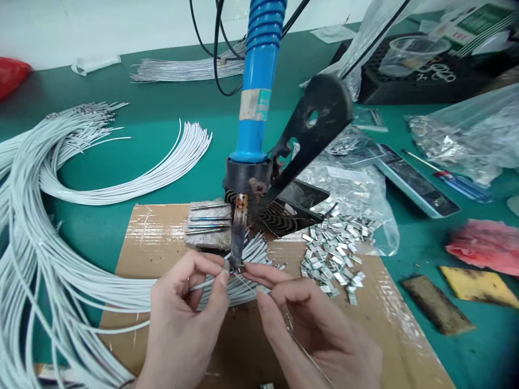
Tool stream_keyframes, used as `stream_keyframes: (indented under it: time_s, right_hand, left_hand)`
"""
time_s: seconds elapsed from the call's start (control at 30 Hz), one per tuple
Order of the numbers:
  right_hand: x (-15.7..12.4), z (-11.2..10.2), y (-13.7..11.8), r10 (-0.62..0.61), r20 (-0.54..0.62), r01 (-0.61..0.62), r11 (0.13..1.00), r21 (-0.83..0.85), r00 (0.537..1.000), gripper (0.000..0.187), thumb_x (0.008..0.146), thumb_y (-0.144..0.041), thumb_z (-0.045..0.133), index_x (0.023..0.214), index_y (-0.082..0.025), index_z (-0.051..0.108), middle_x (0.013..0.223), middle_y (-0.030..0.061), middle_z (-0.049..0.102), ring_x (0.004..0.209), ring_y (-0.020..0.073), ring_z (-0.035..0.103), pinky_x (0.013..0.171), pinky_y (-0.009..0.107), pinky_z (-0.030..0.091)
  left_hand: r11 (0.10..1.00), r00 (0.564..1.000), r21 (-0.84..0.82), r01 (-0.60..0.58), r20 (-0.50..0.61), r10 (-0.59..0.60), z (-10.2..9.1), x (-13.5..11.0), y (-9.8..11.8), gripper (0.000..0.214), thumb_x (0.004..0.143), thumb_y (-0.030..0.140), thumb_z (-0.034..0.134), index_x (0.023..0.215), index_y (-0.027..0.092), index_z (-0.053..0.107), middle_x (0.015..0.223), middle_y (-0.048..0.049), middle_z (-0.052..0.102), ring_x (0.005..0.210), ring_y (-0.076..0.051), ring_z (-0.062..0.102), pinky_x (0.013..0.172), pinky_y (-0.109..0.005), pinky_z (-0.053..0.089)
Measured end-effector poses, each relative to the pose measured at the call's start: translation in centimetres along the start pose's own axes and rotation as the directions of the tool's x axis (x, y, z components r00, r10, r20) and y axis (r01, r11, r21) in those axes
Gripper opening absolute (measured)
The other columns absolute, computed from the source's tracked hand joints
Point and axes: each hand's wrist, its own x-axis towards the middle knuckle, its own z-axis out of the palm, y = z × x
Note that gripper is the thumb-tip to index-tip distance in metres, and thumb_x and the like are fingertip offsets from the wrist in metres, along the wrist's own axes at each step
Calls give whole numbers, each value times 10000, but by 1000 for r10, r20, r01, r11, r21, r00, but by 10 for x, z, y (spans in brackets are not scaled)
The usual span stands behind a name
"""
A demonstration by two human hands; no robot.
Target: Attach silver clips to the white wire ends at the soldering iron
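Solder wire (308,355) sits pinched in the grip of the right hand (316,324), its end at ten o'clock, beneath the soldering iron (250,135). The left hand (186,313), at nine, pinches a tiny piece (238,269); metal clips (333,259) lie at two.

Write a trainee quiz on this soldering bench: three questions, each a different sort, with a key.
1. True or false: the soldering iron points its tip downward.

2. Fill in the blank: the thumb and fingers of the right hand hold a thin ____.

3. Which lie at least partly on the cardboard?
A) the smartphone
B) the loose small metal pieces
C) the yellow sponge

Key: 1. True. 2. Solder wire. 3. B.
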Motion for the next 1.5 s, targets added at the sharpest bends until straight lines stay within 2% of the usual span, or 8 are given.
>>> stream_keyframes:
  time_s: [0.3, 0.47, 0.73, 0.93, 1.07, 1.23, 1.5]
  right_hand:
    - [0, -2, 2, 3, 24, -4, 1000, 28, 1000, 189, 888, -172, 691, 724, -254, 647, 1039, 0, 825, 945, 132, 787, 859, 145, 562]
    - [3, -6, 4, -41, 76, 40, 999, 17, 996, 180, 882, -158, 701, 734, -252, 662, 1043, 2, 828, 959, 138, 793, 868, 142, 557]
    - [0, 1, 1, -11, 6, 11, 999, 30, 1000, 193, 870, -163, 705, 712, -256, 646, 1016, -27, 828, 891, 107, 791, 792, 108, 555]
    - [3, -3, 3, -59, 41, 59, 998, -6, 997, 184, 871, -167, 713, 721, -257, 656, 1007, -15, 834, 885, 127, 800, 808, 137, 576]
    - [2, -2, 2, -22, 5, 22, 999, -26, 1000, 189, 870, -191, 716, 704, -251, 646, 1010, 1, 834, 883, 140, 799, 798, 151, 580]
    - [1, -1, 1, 5, 7, -5, 1000, -5, 1000, 199, 869, -189, 713, 690, -242, 646, 1023, 17, 833, 908, 153, 797, 806, 163, 576]
    - [2, -2, 1, -5, 10, 5, 1000, -3, 1000, 179, 856, -172, 726, 703, -237, 660, 999, 21, 833, 890, 151, 798, 795, 163, 577]
  left_hand:
    - [1000, 1000, -7, 0, 24, 0, 0, 1, -4, 145, 872, 169, 675, 736, 219, 671, 856, -9, 750, 854, -159, 699, 694, -164, 552]
    - [1000, 999, -7, -2, 42, 2, -1, 1, -6, 149, 886, 186, 675, 741, 219, 673, 878, -4, 746, 846, -147, 699, 715, -163, 556]
    - [1000, 1000, -7, -13, 24, 14, -3, -2, -8, 143, 881, 197, 692, 742, 222, 670, 899, -6, 740, 884, -159, 698, 730, -169, 562]
    - [1000, 1000, -6, -19, 24, 19, -3, -1, -7, 139, 889, 205, 693, 752, 225, 681, 906, -1, 744, 857, -146, 697, 715, -158, 553]
    - [1000, 1000, 19, -19, 25, 19, -3, -1, -5, 151, 894, 214, 685, 743, 224, 674, 898, -10, 746, 859, -156, 700, 676, -157, 544]
    - [1000, 999, -3, 9, 34, -9, -3, 0, -6, 152, 890, 214, 681, 738, 220, 668, 903, -14, 741, 852, -161, 704, 701, -179, 556]
    - [1000, 999, -6, -10, 41, 10, -3, -2, -5, 142, 880, 214, 692, 740, 213, 676, 892, -22, 744, 842, -170, 701, 676, -186, 562]
